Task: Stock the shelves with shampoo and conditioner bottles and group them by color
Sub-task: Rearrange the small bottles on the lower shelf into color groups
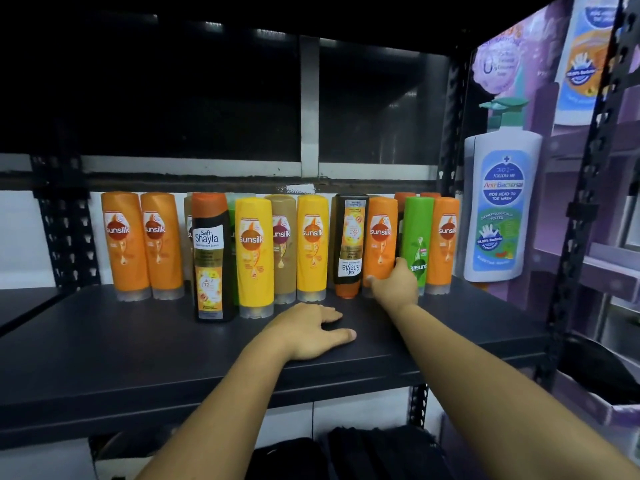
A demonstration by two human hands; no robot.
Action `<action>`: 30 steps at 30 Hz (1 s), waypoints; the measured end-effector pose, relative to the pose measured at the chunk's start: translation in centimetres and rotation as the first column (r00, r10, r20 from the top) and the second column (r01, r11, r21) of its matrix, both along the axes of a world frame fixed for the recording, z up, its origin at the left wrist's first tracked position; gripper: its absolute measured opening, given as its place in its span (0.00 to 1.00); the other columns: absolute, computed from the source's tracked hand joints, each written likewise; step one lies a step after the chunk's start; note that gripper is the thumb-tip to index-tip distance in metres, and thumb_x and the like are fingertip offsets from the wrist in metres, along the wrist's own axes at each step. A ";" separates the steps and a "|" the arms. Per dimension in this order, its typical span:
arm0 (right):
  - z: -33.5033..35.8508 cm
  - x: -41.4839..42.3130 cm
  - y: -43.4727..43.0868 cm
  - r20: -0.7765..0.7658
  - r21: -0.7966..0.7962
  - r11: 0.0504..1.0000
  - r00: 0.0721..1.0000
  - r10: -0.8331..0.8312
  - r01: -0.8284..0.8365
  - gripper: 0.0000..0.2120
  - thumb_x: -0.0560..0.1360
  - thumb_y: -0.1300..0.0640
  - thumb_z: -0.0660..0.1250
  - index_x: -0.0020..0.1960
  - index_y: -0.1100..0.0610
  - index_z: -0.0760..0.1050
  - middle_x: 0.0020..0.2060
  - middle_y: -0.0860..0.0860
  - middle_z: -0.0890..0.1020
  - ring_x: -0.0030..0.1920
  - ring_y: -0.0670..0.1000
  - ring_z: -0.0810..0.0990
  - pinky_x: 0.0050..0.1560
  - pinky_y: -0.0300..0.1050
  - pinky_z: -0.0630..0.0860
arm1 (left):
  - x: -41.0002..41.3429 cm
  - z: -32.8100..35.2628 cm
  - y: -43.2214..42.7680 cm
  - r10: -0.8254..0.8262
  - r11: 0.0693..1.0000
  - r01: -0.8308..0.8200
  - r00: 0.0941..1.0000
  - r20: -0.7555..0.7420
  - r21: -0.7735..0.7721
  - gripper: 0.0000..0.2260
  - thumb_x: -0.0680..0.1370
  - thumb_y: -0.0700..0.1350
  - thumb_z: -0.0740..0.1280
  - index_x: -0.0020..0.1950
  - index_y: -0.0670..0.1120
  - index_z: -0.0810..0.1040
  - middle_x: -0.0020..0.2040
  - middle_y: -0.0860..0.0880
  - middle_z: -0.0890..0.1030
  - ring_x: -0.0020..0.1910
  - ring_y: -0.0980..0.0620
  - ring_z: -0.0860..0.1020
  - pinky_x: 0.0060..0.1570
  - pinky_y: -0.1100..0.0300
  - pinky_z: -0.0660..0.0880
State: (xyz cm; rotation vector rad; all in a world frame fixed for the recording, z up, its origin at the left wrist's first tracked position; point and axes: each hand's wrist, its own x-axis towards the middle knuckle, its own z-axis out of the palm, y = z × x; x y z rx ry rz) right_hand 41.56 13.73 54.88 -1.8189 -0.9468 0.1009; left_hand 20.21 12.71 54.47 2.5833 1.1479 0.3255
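Note:
A row of bottles stands at the back of the black shelf (138,344). From the left come two orange ones (124,244), a black Shayla bottle (211,258), a yellow bottle (254,254), a brown one (284,244), a second yellow (312,244), an upside-down black bottle (349,244), an orange bottle (381,237), a green bottle (417,237) and one more orange (445,237). My right hand (394,284) grips the lower part of the orange bottle beside the green one. My left hand (311,330) rests flat on the shelf board, fingers spread.
A purple display board with a large printed pump bottle (502,202) closes the shelf's right side. Black perforated uprights (585,202) frame the rack. More bottles stand half hidden behind the front row. Dark bags (377,452) lie below the shelf.

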 end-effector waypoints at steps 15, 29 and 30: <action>-0.2 -2.0 -7.8 0.061 -0.023 0.956 0.954 0.294 -0.293 0.30 0.68 0.46 0.80 0.62 0.51 0.68 0.54 0.48 0.79 0.53 0.50 0.80 0.47 0.43 0.78 | -0.6 -0.1 0.5 0.022 0.996 0.006 0.945 0.327 -0.084 0.26 0.82 0.63 0.62 0.78 0.56 0.68 0.73 0.54 0.75 0.72 0.52 0.73 0.70 0.54 0.70; 0.3 -11.8 -8.3 0.310 -0.172 0.825 0.765 0.564 -0.538 0.23 0.73 0.48 0.76 0.65 0.53 0.76 0.58 0.47 0.83 0.57 0.46 0.82 0.59 0.44 0.78 | -7.0 0.9 -1.9 0.145 0.989 -0.117 0.701 0.698 -0.089 0.30 0.74 0.62 0.75 0.73 0.57 0.71 0.64 0.58 0.79 0.62 0.56 0.77 0.57 0.57 0.75; 0.4 -12.8 -8.2 0.314 -0.188 0.793 0.730 0.607 -0.579 0.23 0.74 0.49 0.75 0.67 0.53 0.75 0.60 0.47 0.82 0.59 0.46 0.81 0.61 0.43 0.78 | -8.2 0.9 -2.0 0.162 0.986 -0.138 0.697 0.699 -0.090 0.30 0.74 0.61 0.75 0.73 0.57 0.71 0.63 0.58 0.79 0.62 0.56 0.77 0.58 0.57 0.75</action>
